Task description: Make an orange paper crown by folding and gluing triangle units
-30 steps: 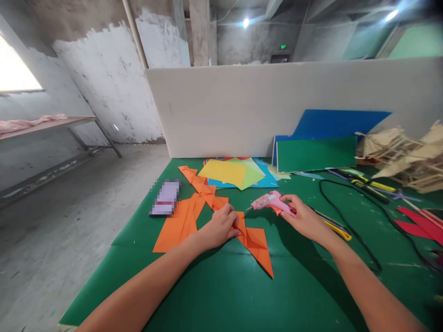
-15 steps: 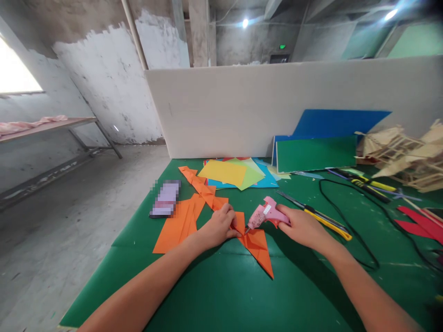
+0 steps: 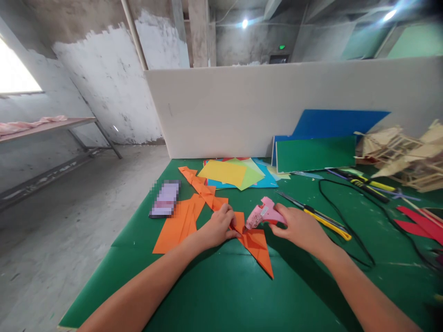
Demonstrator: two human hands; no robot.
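Observation:
My right hand (image 3: 299,229) is wrapped round the handle of a pink hot glue gun (image 3: 265,213). Its nozzle points down and left at a folded orange paper strip (image 3: 259,251), near a fold; whether the tip touches the paper I cannot tell. My left hand (image 3: 219,226) pinches the strip just left of the nozzle, thumb and fingers together. The strip runs from the far left to a pointed end in front of me. More orange paper sheets (image 3: 173,230) lie beside my left wrist.
A phone (image 3: 166,198) lies at the left. Behind are coloured sheets (image 3: 223,171) and a green board (image 3: 314,154). At the right are a yellow-handled cutter (image 3: 328,225), a black cord (image 3: 346,214), red paper pieces (image 3: 418,223) and a wooden stick model (image 3: 401,152).
My right hand has shifted slightly left with the glue gun, bringing the nozzle deeper towards the fold. My left hand and the paper strip have stayed in place.

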